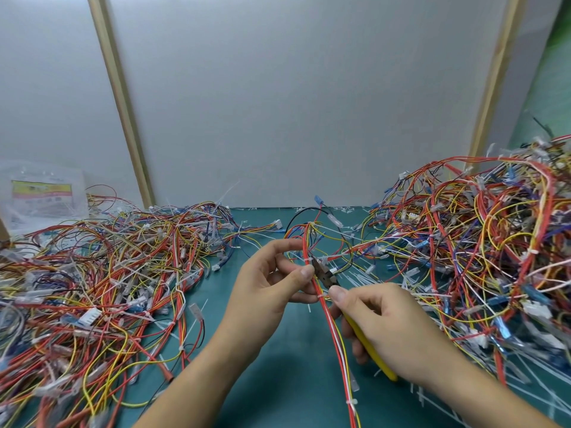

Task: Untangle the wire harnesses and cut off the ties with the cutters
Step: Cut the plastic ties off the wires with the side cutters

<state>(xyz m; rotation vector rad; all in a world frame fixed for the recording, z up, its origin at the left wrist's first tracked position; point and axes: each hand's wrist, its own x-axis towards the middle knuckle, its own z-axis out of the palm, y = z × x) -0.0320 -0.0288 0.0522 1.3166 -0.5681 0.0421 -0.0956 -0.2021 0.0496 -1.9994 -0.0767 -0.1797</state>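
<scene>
Left grip [275, 273] pinching wire harness [336, 344]; right grip [386, 322] curling round yellow-handled cutters [325, 275], tips lying at white tie [306, 261], above green tabletop [278, 381].

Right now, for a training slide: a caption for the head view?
Left hand holds a wire harness; right hand puts yellow-handled cutters to its white tie.

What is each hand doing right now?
Left hand: pinches the harness.
Right hand: grips the cutters.

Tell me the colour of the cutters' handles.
The cutters' handles are yellow; head view shows it.
</scene>
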